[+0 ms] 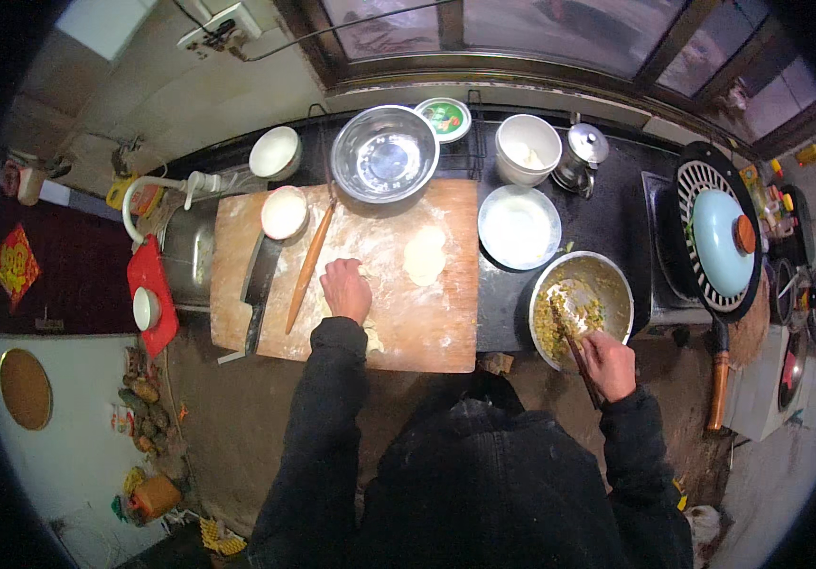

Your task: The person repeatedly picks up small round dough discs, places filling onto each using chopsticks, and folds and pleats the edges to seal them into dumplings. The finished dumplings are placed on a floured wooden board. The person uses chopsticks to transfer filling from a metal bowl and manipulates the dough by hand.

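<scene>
My left hand (348, 288) is over the floured wooden board (451, 313), fingers curled downward. Pale dough (374, 338) shows beside and below that wrist, and a bit more shows at the fingertips; whether the fingers grip it is hidden. In my right hand (609, 364) are dark chopsticks (570, 337), their tips in a yellow-green chopped filling (549, 323) with a whitish patch. The filling is in a metal bowl (627, 299) right of the board. Flat, overlapping dough rounds (425, 257) lie on the board's right half. A tapered wooden rolling pin (310, 267) rests to the left.
A cleaver (261, 274) lies at the board's left, below a bowl of white powder (284, 213). A steel basin (385, 153) overlaps the far edge. Rightward stand a white plate (520, 227) and a lidded pan (720, 242) with its handle jutting toward me. The sink (191, 249) is left.
</scene>
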`<action>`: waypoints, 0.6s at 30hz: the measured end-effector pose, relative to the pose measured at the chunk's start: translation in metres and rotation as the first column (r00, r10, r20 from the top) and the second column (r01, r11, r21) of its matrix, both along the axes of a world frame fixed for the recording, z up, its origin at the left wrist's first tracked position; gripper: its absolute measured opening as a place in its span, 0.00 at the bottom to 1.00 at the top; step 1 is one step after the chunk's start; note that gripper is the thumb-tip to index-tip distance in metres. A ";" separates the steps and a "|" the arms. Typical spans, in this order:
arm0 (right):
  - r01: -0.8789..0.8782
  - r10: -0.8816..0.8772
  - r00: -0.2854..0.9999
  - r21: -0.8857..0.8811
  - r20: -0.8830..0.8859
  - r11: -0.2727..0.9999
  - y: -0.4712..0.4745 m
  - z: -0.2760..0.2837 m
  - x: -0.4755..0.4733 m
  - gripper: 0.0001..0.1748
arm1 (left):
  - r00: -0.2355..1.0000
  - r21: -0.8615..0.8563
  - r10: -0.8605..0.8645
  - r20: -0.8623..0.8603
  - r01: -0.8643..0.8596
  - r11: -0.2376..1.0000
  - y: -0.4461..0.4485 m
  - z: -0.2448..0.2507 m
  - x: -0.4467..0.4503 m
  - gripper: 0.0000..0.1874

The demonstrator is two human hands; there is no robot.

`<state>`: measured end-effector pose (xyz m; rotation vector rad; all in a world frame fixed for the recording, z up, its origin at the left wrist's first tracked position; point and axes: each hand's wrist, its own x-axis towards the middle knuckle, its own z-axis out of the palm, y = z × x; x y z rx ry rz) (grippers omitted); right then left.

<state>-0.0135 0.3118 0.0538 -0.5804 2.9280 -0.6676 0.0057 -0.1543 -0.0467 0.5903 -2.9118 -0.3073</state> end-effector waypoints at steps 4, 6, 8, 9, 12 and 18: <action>0.190 -0.188 0.981 0.034 -0.042 0.981 0.047 -0.020 0.026 0.07 | 0.999 -0.026 -0.024 -0.041 0.023 0.999 0.016 -0.002 -0.008 0.20; 0.273 -0.274 0.962 -0.030 -0.019 0.962 0.066 -0.035 0.041 0.05 | 0.980 0.050 -0.156 -0.123 0.163 0.985 0.028 -0.007 -0.016 0.21; 0.286 -0.288 0.957 -0.049 -0.023 0.957 0.083 -0.048 0.051 0.07 | 0.970 0.144 -0.228 -0.084 0.238 0.961 0.040 -0.016 -0.031 0.20; 0.262 -0.263 0.965 0.042 0.018 0.964 0.092 -0.052 0.055 0.14 | 0.952 0.184 -0.291 -0.096 0.305 0.935 0.053 -0.022 -0.039 0.19; 0.184 -0.169 0.980 0.139 -0.109 0.973 0.106 -0.056 0.067 0.30 | 0.938 0.029 -0.344 0.047 0.342 0.939 0.064 -0.028 -0.046 0.18; 0.057 -0.034 0.991 0.172 -0.132 0.983 0.079 -0.058 0.062 0.39 | 0.966 0.128 -0.258 -0.027 0.259 0.957 0.062 -0.016 -0.050 0.16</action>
